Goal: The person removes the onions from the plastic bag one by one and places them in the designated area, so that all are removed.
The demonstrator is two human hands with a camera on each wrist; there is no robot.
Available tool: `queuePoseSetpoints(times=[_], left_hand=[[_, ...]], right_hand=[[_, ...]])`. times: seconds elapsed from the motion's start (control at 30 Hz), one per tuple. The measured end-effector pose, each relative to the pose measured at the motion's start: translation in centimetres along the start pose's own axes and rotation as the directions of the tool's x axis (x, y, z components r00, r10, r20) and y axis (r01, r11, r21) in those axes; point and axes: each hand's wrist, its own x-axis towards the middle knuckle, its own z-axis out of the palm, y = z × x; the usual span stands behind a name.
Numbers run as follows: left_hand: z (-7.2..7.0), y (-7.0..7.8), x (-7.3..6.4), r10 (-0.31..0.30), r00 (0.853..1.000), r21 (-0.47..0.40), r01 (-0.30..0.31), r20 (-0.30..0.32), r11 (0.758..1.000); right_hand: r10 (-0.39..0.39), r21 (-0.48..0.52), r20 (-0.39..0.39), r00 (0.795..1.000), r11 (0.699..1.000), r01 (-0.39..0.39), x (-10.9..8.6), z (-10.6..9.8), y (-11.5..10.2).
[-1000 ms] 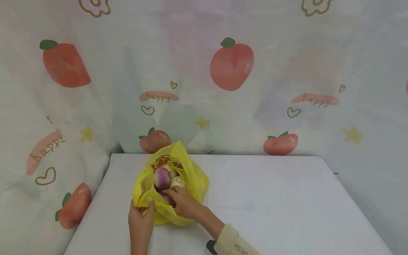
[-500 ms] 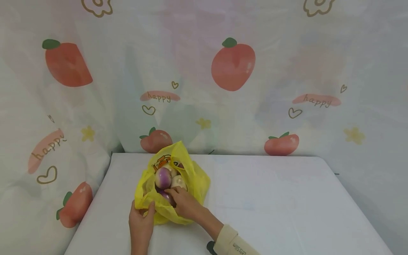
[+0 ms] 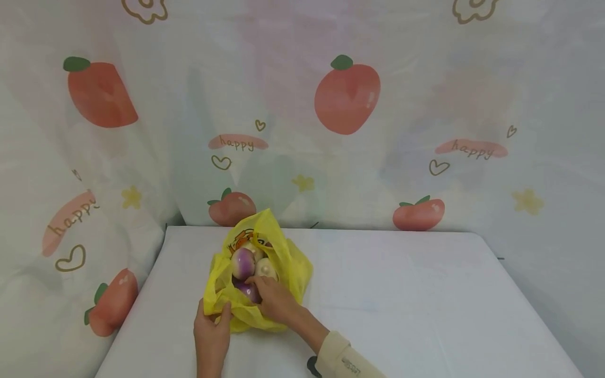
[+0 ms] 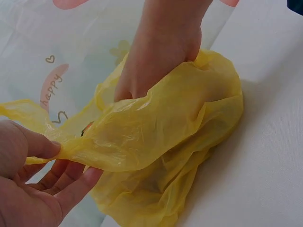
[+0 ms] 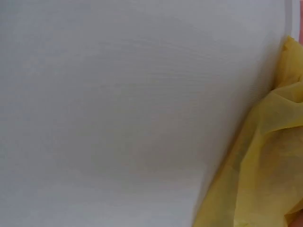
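Note:
A yellow plastic bag (image 3: 295, 268) stands with its mouth spread on the table, and several purple-and-white turnips lie inside. One turnip (image 3: 243, 263) shows its purple side upward; a paler turnip (image 3: 266, 269) lies to its right. My left hand (image 3: 211, 328) pinches the bag's near left rim between thumb and fingers, as the left wrist view also shows. Reaching into the mouth from the right, my right hand (image 3: 276, 300) curls its fingers over a purple turnip (image 3: 247, 292) at the near side. In the left wrist view, the bag's wall hides the right hand's fingers.
The table (image 3: 402, 299) is covered in white cloth. Behind it hangs a curtain (image 3: 368, 173) printed with red fruit, hearts and the word "happy". A small dark object (image 3: 313, 366) shows beside the beige right sleeve (image 3: 347, 359).
My left hand has shifted slightly right and down, drawing the bag's near left rim with it. More of the near purple turnip shows under my right hand, which stays almost in place.

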Motion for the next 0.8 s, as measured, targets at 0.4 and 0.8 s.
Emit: queuePoseSetpoints(times=[0.4,0.8], left_hand=[[0.03,-0.64,-0.31,0.037,0.998,-0.025,-0.038,-0.041,0.999],[-0.06,-0.39,-0.29,-0.01,1.0,-0.013,0.01,-0.008,1.0]], right_hand=[[0.002,-0.087,-0.026,1.0,0.996,-0.004,0.28,0.33,0.11],[-0.041,-0.133,-0.094,0.995,0.991,0.028,0.12,0.67,0.31]])
